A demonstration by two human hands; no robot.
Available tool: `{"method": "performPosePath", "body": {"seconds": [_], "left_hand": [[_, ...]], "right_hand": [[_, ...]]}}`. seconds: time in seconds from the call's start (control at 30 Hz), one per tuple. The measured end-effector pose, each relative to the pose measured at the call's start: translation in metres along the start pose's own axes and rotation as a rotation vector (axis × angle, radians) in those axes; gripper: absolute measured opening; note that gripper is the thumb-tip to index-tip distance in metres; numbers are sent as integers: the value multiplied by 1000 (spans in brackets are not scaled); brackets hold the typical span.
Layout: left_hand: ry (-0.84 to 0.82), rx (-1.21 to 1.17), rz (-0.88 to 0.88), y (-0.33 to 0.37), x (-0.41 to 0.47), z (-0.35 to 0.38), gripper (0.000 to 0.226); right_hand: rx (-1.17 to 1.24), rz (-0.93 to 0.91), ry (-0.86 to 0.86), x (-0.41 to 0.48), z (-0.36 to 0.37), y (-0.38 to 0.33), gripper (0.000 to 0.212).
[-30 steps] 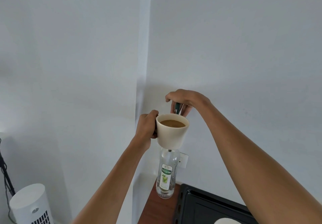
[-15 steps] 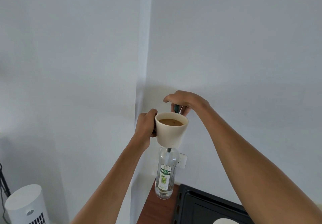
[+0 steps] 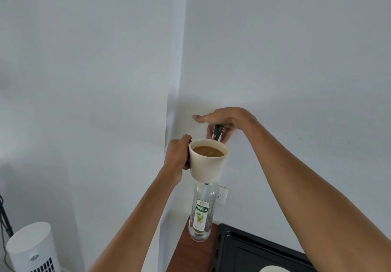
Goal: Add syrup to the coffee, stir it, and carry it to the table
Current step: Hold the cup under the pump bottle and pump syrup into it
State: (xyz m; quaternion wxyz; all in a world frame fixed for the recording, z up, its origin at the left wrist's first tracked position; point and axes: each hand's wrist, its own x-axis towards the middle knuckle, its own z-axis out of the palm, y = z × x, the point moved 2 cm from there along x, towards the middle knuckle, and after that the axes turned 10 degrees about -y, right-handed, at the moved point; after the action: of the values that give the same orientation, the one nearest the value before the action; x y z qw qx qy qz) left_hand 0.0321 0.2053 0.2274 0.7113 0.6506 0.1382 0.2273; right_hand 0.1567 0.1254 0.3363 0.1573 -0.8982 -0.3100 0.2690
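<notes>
My left hand [image 3: 177, 157] grips the handle of a cream mug [image 3: 208, 169] full of brown coffee [image 3: 208, 151] and holds it in the air. Directly below and behind the mug stands a clear syrup bottle [image 3: 201, 214] with a green and white label; the mug hides its neck. A dark green pump head [image 3: 218, 131] shows just above the mug's far rim. My right hand [image 3: 227, 119] arches over that pump head with its fingers around it and its thumb stretched out to the left.
The bottle stands on a brown wooden counter [image 3: 182, 254] in a white wall corner. A black oven-like appliance [image 3: 254, 252] lies to its right, with a white rounded object [image 3: 273, 269] at the bottom edge. A wall socket [image 3: 223, 195] sits behind the bottle. A white tower fan [image 3: 31, 248] stands lower left.
My right thumb has straightened out to the left and the fingers have loosened around the pump head. The mug, my left hand and the bottle have hardly moved.
</notes>
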Motion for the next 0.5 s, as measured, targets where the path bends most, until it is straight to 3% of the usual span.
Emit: {"method": "performPosePath", "body": {"seconds": [0.5], "left_hand": [[-5, -7, 6, -2, 0, 3, 40]], "right_hand": [[13, -26, 1, -4, -2, 0, 91]]}}
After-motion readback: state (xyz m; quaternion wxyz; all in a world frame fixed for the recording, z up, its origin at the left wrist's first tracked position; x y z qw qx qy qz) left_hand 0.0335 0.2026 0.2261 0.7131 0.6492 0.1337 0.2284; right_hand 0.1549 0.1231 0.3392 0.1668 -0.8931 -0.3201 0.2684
